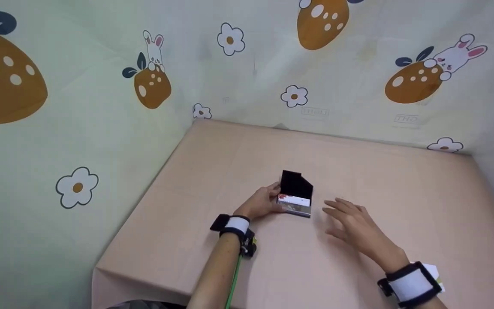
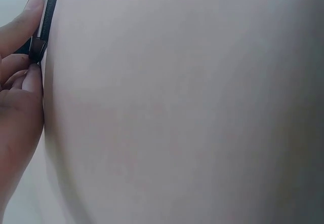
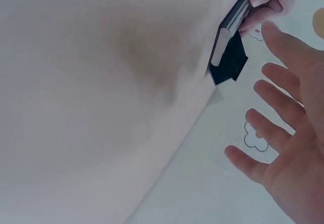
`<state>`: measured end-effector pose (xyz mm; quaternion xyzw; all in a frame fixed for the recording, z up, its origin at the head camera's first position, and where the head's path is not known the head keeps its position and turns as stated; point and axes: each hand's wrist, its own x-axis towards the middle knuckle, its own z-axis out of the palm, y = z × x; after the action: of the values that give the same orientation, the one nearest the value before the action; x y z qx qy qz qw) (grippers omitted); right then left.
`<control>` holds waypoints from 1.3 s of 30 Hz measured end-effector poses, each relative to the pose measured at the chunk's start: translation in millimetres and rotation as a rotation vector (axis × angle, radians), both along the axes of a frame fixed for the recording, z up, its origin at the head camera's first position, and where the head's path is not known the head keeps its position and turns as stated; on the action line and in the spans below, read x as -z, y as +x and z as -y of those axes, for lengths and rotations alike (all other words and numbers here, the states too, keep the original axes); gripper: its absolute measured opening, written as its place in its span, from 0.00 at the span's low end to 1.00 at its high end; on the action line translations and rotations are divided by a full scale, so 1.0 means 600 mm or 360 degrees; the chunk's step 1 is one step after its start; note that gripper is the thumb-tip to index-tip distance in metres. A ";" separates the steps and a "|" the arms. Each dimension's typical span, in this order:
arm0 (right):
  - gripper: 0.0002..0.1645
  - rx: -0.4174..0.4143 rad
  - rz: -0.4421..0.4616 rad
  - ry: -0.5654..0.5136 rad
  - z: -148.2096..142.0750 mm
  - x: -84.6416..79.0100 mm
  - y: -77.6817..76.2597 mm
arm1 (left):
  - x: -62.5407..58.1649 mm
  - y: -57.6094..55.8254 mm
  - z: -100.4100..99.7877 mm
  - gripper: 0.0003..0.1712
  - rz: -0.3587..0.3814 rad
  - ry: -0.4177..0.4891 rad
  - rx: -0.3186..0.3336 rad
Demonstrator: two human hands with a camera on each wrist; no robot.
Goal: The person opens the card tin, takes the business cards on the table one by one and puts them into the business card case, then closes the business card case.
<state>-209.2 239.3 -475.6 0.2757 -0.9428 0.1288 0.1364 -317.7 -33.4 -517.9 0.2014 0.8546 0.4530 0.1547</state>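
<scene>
A small black card case (image 1: 296, 183) stands with its lid raised on the table, in the middle of the head view. White cards (image 1: 293, 200) with a red print show in its lower part. My left hand (image 1: 260, 203) grips the case by its left side, thumb in front and fingers behind. In the left wrist view only an edge of the case (image 2: 46, 19) shows between thumb and fingers. To the right of the case, my right hand (image 1: 354, 225) hovers with spread fingers, touching nothing. The right wrist view shows its palm and the case (image 3: 230, 54) apart from it.
A pinkish cloth (image 1: 230, 159) covers the table. Partly hidden by the right wrist strap (image 1: 412, 285) lies a white piece (image 1: 432, 271) with a yellow-green mark. A patterned wall covering (image 1: 255, 77) rises behind and on the left. A green cord (image 1: 234, 279) runs along the left forearm.
</scene>
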 end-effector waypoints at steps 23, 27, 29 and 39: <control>0.43 -0.0026 -0.0449 -0.0024 -0.161 0.025 0.125 | -0.005 0.005 -0.004 0.39 0.0058 0.0008 -0.0043; 0.42 -0.0089 -0.0499 -0.0043 -0.176 0.032 0.137 | 0.000 0.004 -0.001 0.39 0.0058 0.0007 -0.0040; 0.43 -0.0102 -0.0498 -0.0059 -0.183 0.034 0.142 | 0.002 0.003 0.000 0.39 0.0064 0.0016 -0.0040; 0.46 -0.0061 -0.0483 -0.0032 -0.224 0.048 0.168 | -0.001 0.001 0.000 0.40 0.0057 0.0023 -0.0022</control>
<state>-108.6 373.8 -504.2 0.3086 -0.9045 0.0976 0.2776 -317.0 -33.3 -517.2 0.1883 0.8498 0.4638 0.1653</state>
